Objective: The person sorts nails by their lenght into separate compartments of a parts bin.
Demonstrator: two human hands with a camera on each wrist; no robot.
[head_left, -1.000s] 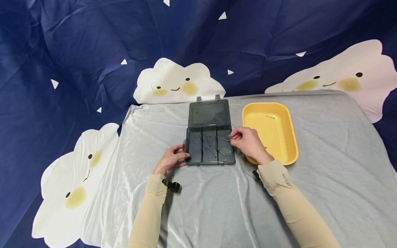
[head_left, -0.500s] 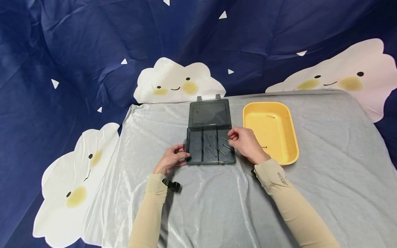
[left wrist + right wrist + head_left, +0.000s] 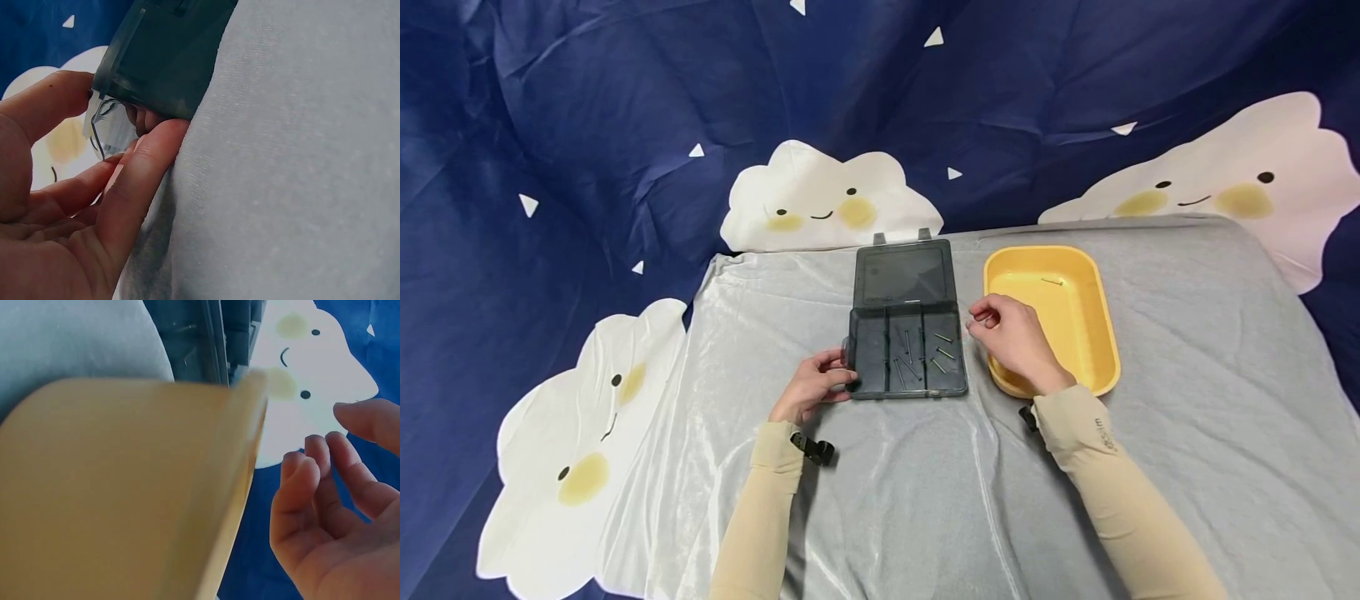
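Observation:
A dark translucent compartment box (image 3: pixel 868 354) lies with its lid (image 3: pixel 904 275) raised at the back. My left hand (image 3: pixel 812 383) grips its left side near the front corner, thumb and fingers around the edge in the left wrist view. The middle compartment has several dark thin screws or nails (image 3: pixel 907 343). Three brassy ones (image 3: pixel 946 353) lie apart in the right compartment; the left one shows none. My right hand (image 3: pixel 1015 337) hovers over the left rim of a yellow tray (image 3: pixel 1111 342), fingers loosely bent, nothing between thumb and fingertips in the right wrist view.
One thin screw or nail (image 3: pixel 1052 282) lies near the tray's back; my right hand hides part of the tray's left side. Grey cloth (image 3: pixel 895 492) covers the table. A blue curtain (image 3: pixel 1000 100) with white clouds hangs behind it.
My right hand let go of a thin screw or nail in the box's right compartment, then moved right to the tray's left rim. My left hand stayed on the box.

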